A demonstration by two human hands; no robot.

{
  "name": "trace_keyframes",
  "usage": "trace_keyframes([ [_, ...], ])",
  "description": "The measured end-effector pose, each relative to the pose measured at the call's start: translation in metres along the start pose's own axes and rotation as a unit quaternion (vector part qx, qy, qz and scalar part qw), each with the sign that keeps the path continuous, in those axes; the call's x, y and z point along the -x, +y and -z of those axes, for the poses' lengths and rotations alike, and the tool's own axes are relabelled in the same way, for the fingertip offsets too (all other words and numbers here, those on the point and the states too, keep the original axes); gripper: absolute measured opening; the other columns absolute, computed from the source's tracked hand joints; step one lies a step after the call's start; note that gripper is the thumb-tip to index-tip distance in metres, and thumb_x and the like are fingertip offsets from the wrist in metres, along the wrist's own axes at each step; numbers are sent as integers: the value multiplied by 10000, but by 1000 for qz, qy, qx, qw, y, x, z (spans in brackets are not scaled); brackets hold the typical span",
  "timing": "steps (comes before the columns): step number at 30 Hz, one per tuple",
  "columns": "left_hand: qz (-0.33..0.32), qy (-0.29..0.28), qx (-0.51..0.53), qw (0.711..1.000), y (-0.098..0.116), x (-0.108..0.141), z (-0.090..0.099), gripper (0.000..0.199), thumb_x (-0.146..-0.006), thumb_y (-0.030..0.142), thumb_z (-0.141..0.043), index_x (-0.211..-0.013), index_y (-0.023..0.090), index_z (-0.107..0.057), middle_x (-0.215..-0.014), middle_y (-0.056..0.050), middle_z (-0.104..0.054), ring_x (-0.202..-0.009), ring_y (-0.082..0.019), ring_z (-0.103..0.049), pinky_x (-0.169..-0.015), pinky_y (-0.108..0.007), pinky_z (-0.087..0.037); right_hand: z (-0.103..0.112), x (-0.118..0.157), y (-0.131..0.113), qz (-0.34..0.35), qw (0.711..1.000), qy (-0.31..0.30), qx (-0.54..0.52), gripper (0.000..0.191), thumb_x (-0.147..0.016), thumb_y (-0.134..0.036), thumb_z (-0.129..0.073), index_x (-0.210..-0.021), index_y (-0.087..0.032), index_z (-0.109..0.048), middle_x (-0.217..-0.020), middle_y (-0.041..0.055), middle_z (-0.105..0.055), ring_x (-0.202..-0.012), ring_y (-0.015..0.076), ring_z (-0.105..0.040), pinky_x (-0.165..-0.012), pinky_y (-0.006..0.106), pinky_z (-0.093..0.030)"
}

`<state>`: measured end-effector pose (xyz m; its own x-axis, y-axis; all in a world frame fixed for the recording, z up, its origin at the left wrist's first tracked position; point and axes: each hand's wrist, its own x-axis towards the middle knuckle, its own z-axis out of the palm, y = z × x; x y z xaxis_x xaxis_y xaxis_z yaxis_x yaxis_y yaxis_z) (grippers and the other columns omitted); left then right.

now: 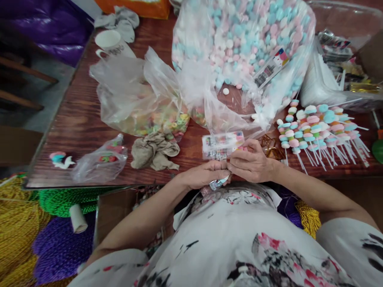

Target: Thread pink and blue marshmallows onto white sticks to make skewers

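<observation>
At the table's front edge, close to my body, my left hand (208, 174) and my right hand (248, 161) meet with fingers closed. A small clear plastic wrapper (218, 182) with something pale blue and white inside sticks out below the left fingers. My right fingertips pinch at the same spot, mostly hidden. Just beyond the hands lie printed clear packets (220, 145), partly behind my right hand. Gold twist ties (271, 146) are beside the right wrist. To the right lies a pile of marshmallow skewers (317, 127) in pink, blue and white on white sticks.
A large clear bag of marshmallows (239, 44) fills the back. Left of it are a bag of colourful gummies (152, 119), a white mug (110, 42) and a crumpled cloth (155, 151). A small bag (103, 161) lies front left; a tub of white sticks (323, 83) stands right.
</observation>
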<state>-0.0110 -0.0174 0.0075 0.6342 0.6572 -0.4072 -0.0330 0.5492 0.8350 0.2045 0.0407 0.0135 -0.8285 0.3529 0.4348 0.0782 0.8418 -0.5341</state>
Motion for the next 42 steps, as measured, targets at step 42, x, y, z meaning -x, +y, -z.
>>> trace_keyframes([
  [42,-174,158,-588,774,-24,18,-10,250,-958,247,-414,-1001,132,-631,-802,-58,-600,-744,-163,-537,-695,-275,-436,-66,19,-37,-229,955,82,169,73,-785,-139,-521,-755,-161,-584,-731,30,-630,-837,186,-494,-808,411,-258],
])
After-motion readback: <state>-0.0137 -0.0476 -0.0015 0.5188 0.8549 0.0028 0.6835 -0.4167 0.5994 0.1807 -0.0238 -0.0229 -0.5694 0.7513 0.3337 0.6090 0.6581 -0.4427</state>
